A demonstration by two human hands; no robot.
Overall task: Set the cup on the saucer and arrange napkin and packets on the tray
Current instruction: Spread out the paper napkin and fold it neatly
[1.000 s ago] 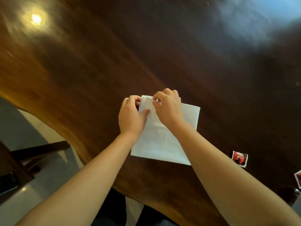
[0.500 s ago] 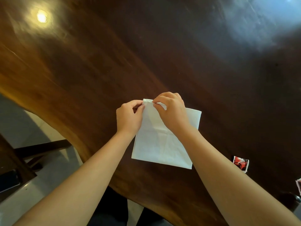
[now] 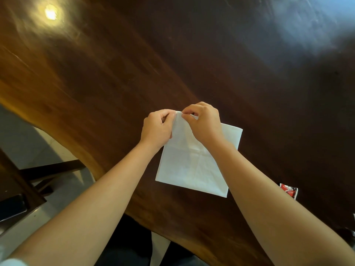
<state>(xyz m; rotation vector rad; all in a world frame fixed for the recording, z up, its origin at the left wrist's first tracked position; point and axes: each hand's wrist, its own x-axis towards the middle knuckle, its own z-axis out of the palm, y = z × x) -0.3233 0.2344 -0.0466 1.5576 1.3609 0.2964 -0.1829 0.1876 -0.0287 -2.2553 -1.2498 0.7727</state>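
A white folded napkin (image 3: 192,166) lies flat on the dark wooden table (image 3: 134,73). My left hand (image 3: 156,129) and my right hand (image 3: 203,121) both pinch its far left corner, fingertips nearly touching, and lift that corner slightly off the wood. A red and black packet (image 3: 289,190) lies on the table to the right of the napkin, past my right forearm. No cup, saucer or tray is in view.
The table's curved front edge (image 3: 107,181) runs from the left down to the bottom centre. Beyond it are a grey floor and a dark wooden chair (image 3: 23,189) at the lower left. A sliver of something pale shows at the right frame edge (image 3: 354,215).
Both hands have closed in on the napkin's far left corner and pinched it, raising it a little. The view has shifted slightly; the napkin stays in place.
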